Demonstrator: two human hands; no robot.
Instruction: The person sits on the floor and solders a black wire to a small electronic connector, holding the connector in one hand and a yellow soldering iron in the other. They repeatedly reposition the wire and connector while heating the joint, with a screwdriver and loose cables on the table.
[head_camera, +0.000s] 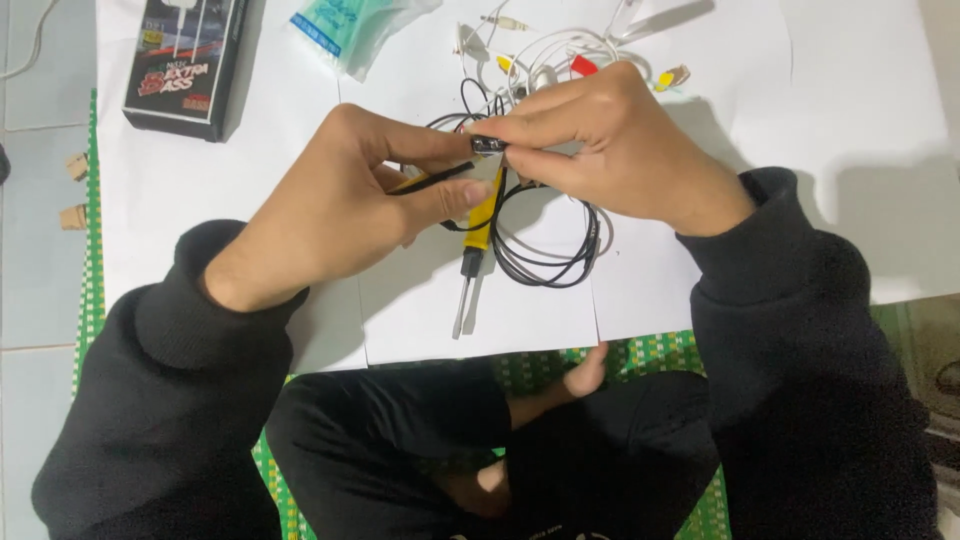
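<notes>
My left hand (345, 205) pinches a thin black wire with a yellow stretch (432, 180) between thumb and fingers. My right hand (610, 150) meets it from the right, and its fingertips grip a small dark metal connector (488, 145). Both hands hover over white paper sheets (830, 90). Below the fingers lies a yellow-handled tool with a black collar and metal tip (476, 232). A coil of black and grey cable (550, 255) lies under my right hand.
A black box with red print (185, 60) lies at the top left. A teal plastic packet (345, 28) and a tangle of white cables with coloured plugs (580, 55) lie at the top. A green checked mat (640, 355) and my crossed legs sit below the paper.
</notes>
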